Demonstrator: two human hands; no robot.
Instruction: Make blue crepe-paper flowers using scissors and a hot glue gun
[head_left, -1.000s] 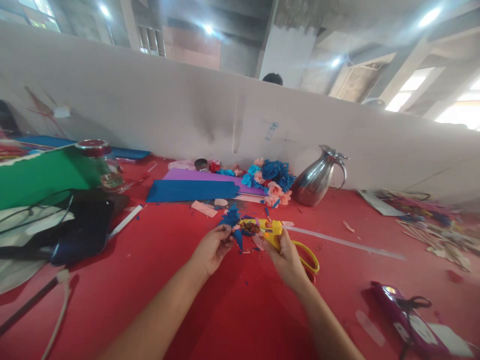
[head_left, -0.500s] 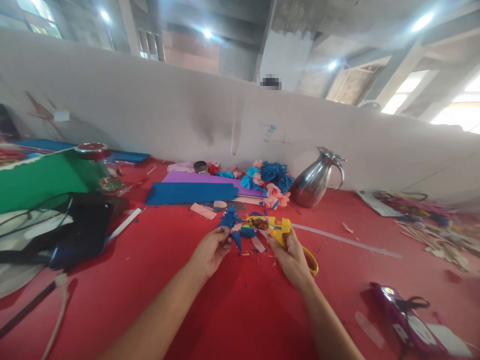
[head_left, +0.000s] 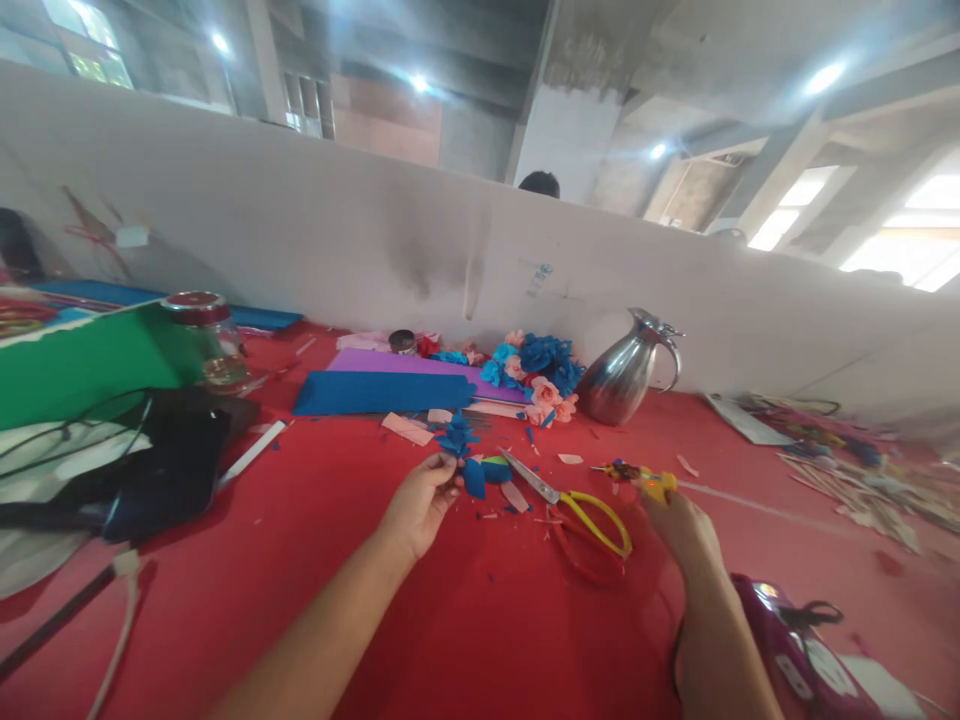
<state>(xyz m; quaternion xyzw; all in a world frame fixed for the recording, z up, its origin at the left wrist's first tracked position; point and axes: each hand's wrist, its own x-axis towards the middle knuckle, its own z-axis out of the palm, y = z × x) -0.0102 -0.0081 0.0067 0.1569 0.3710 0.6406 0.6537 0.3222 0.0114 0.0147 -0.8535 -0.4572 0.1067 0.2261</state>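
Note:
My left hand (head_left: 427, 498) pinches a blue paper flower (head_left: 456, 436) at its base, over the red table. A blue paper petal (head_left: 474, 478) hangs just right of the fingertips. My right hand (head_left: 681, 530) is closed around a yellow glue gun (head_left: 654, 486), its nozzle pointing left, with a small orange light on its body. Between the hands lie scissors (head_left: 556, 492) with yellow handles, blades toward the flower. Near them rest a small blue and green roll (head_left: 496, 468) and pink paper scraps (head_left: 514, 496).
Behind lie a blue paper sheet (head_left: 390, 393) and finished paper flowers (head_left: 544, 365), beside a steel jug (head_left: 626, 370). At left are a glass jar (head_left: 217, 345) and a dark tablet-like device (head_left: 165, 470). A purple device (head_left: 799, 640) sits at the lower right. A white partition (head_left: 337, 230) stands behind.
My right hand has moved right with the glue gun, away from the flower, uncovering the scissors. My left hand stays nearly in place with the flower.

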